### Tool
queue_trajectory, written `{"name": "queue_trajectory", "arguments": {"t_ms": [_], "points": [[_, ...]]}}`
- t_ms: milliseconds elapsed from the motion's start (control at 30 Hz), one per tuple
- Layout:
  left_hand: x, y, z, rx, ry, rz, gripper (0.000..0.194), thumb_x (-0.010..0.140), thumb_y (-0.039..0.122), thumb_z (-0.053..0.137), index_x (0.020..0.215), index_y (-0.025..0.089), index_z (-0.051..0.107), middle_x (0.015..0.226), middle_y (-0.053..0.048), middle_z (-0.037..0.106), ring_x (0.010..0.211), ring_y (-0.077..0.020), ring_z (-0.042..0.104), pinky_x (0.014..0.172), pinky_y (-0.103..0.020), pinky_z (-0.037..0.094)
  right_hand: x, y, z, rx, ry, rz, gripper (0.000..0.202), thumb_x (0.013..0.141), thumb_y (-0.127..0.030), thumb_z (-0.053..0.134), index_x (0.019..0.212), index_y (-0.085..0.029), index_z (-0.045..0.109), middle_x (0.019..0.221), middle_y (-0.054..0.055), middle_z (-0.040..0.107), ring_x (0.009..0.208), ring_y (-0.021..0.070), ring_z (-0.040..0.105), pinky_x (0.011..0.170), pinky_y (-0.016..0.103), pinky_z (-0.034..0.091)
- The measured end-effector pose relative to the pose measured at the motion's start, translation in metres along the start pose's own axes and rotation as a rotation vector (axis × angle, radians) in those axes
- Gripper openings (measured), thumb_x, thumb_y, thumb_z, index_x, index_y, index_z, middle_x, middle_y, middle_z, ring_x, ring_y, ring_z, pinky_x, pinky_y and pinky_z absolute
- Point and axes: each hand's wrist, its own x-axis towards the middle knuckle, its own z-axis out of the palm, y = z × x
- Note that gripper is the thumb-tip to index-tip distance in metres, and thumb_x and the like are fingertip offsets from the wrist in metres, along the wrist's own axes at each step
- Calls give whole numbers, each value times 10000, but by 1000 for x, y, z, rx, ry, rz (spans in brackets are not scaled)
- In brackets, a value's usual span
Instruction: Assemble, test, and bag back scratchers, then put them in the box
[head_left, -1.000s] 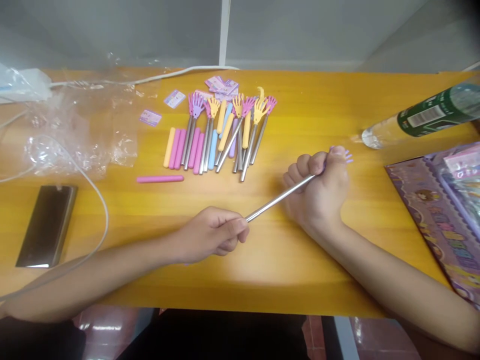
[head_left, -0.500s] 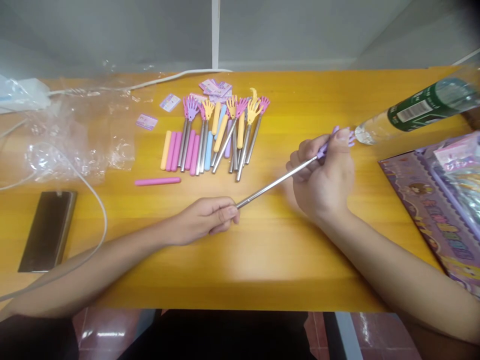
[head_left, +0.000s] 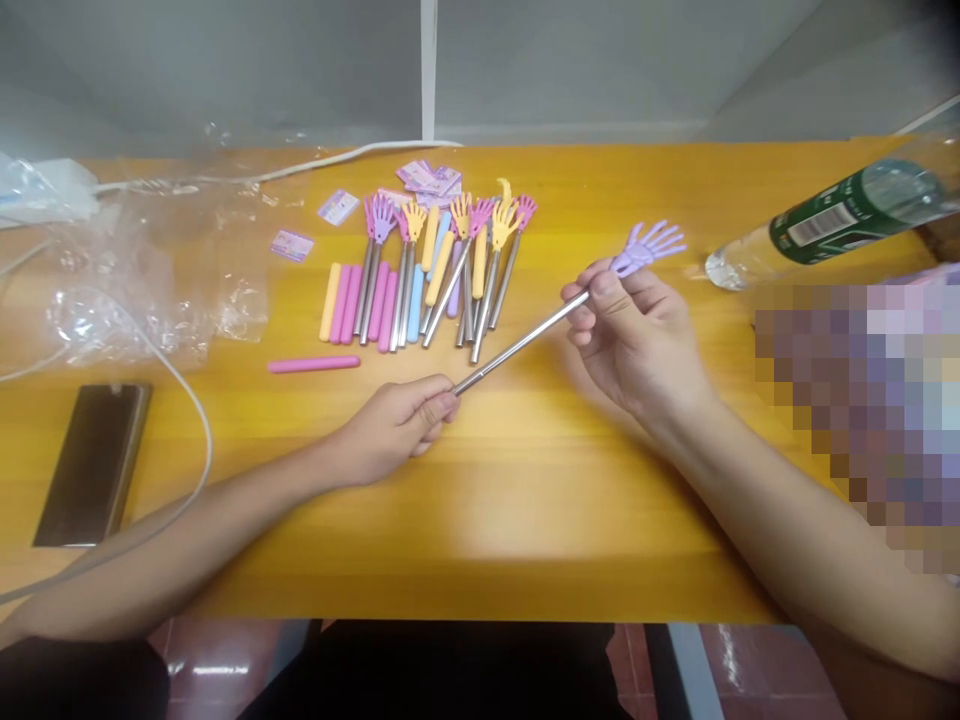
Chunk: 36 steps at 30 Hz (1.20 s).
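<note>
Between my hands a back scratcher (head_left: 521, 343) with a metal rod and a purple hand-shaped head slants up to the right. My left hand (head_left: 397, 425) is closed round the rod's lower end, which its fingers hide. My right hand (head_left: 637, 335) pinches the rod just below the purple head (head_left: 649, 247), whose fingers point right. Beyond my hands lie several more back scratchers (head_left: 495, 285) with yellow, pink and purple heads. Among them are loose handle sleeves (head_left: 384, 308) in pink, yellow and blue. One pink sleeve (head_left: 315, 364) lies sideways in front of that group.
Small printed cards (head_left: 431, 180) lie behind the scratchers. Clear plastic bags (head_left: 172, 270), a white cable (head_left: 199, 400) and a dark phone-like slab (head_left: 91, 465) occupy the left. At right are a green-labelled bottle (head_left: 832, 220) and a pixelated area.
My right hand has slid down from the purple head to the rod beneath it, uncovering the head. Both hands and the scratcher have shifted slightly left and up.
</note>
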Motion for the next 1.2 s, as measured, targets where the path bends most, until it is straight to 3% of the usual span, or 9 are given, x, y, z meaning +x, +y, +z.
{"name": "queue_trajectory", "arguments": {"t_ms": [333, 600, 800, 933, 1200], "points": [[-3, 2, 4, 275, 79, 9, 406, 1129, 473, 440, 824, 206, 456, 671, 62, 440, 584, -97, 402, 576, -223, 355, -7, 5, 1, -11, 14, -37, 215, 881, -306, 900, 857, -206, 711, 845, -6, 707, 588, 55, 567, 525, 146, 580], [-3, 10, 12, 548, 176, 7, 345, 1102, 381, 427, 799, 216, 421, 631, 67, 425, 567, -109, 415, 567, -243, 290, -7, 2, 2, -10, 10, -9, 259, 877, -340, 903, 863, -178, 702, 861, 30, 693, 606, 77, 587, 546, 188, 582], [-2, 12, 7, 447, 98, 4, 350, 1131, 438, 410, 870, 215, 476, 659, 66, 459, 586, -114, 450, 597, -240, 349, -7, 3, 5, -33, -9, 20, 328, 873, -438, 900, 862, -174, 706, 782, 11, 653, 547, 71, 505, 398, 177, 438], [0, 14, 4, 379, 64, 24, 411, 1130, 467, 433, 808, 212, 439, 661, 58, 464, 580, -105, 426, 576, -230, 355, -8, -3, 5, -46, 25, -30, 311, 899, -420, 878, 815, -180, 700, 745, 18, 649, 535, 67, 451, 371, 172, 357], [0, 13, 1, -102, -77, -134, 488, 1072, 641, 518, 832, 231, 405, 615, 100, 318, 473, -68, 244, 444, -187, 254, 5, -22, -4, -75, 17, -105, 278, 869, -399, 897, 796, -215, 701, 774, 34, 656, 527, 81, 380, 358, 230, 219]]}}
